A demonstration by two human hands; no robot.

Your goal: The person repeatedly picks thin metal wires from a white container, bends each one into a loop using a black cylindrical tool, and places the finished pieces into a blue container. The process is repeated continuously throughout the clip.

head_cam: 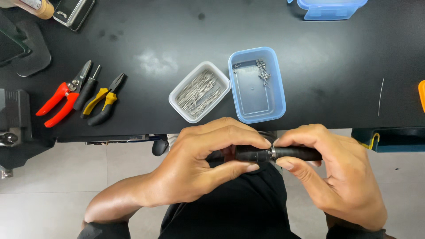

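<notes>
I look down from the head camera at two bare hands held just below the near edge of a black surface [310,53], over a lap in dark clothing.

The left hand [203,163] and the right hand [336,172] hold one slim black cylindrical tool [276,154] between them, lying roughly level. The left grip is narrow, thumb and fingers pinched around the tool's left section. The right grip is also narrow, closed around the right section, with the thumb underneath and the forefinger on top. A thin silver ring shows on the tool in the gap between the two hands. I cannot tell what kind of tool it is.

On the surface just beyond the hands sit two small open tubs, touching or nearly so. The white tub [175,95] holds a heap of thin metal pins. The blue tub [276,104] holds only a small cluster of metal bits near its far corner.

Well to the left lie red-handled cutters [59,104], a black-handled tool [86,93] and yellow-and-black pliers [104,102], side by side. A single loose wire [380,97] lies far to the right. Part of another blue container [330,9] sits at the far edge.
</notes>
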